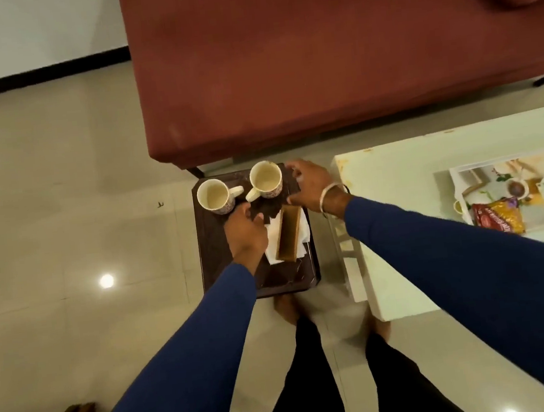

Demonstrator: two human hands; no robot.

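Both arms out fwd & down; L hand (245, 230) fingers curled, R hand (312, 185) fingers spread

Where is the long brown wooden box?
In the head view, the long brown wooden box lies on white napkins on the small dark table, right of the left hand.

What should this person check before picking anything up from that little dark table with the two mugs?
1. Both upright, left mug and right mug: ok.
2. Mugs empty: cannot tell; the insides look pale.
3. Free right hand: ok, fingers spread beside the right mug, holding nothing.
4. Grip of left hand: cannot tell; its curled fingers hide what they touch.
5. Steady wooden box on white napkins: ok, lying flat.
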